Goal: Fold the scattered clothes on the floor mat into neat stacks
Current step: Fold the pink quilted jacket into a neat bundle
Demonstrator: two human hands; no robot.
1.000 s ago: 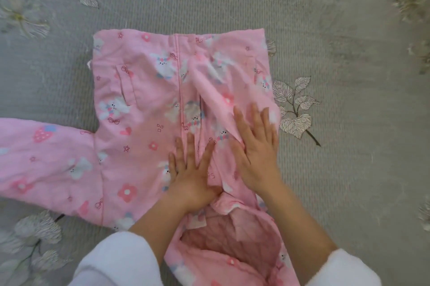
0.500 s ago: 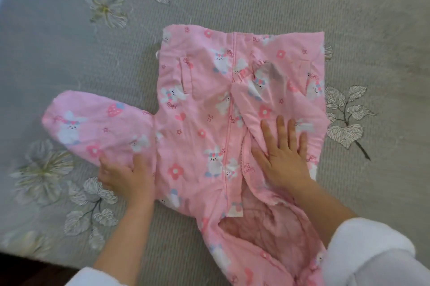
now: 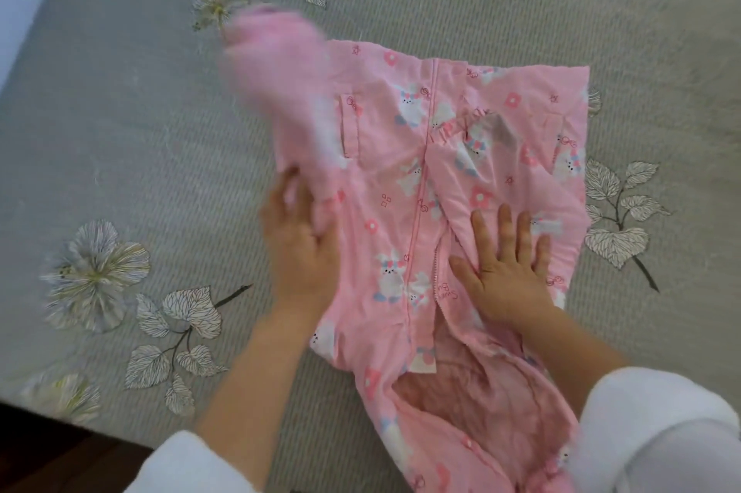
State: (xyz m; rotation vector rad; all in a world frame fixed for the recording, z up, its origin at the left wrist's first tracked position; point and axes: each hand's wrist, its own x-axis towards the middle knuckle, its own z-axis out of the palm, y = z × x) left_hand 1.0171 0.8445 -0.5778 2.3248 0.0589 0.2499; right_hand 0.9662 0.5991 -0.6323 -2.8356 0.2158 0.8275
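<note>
A pink printed jacket [image 3: 405,188] with bunnies and flowers lies front up on the grey floor mat [image 3: 120,156], its hood toward me with the quilted lining showing. My left hand [image 3: 298,244] grips the base of the left sleeve [image 3: 276,71], which is lifted off the mat and blurred, swinging over the jacket's left side. My right hand [image 3: 507,268] lies flat, fingers spread, pressing the right sleeve that is folded across the jacket's right half.
The mat carries printed flowers and leaves, such as a leaf sprig [image 3: 617,220] right of the jacket and a flower [image 3: 92,272] at the left. The mat's near edge meets a dark floor [image 3: 48,452] at the bottom left.
My left hand left the jacket's middle, went to the outstretched left sleeve, gripped it and lifted it up toward the body. My right hand stayed pressing the folded right side.
</note>
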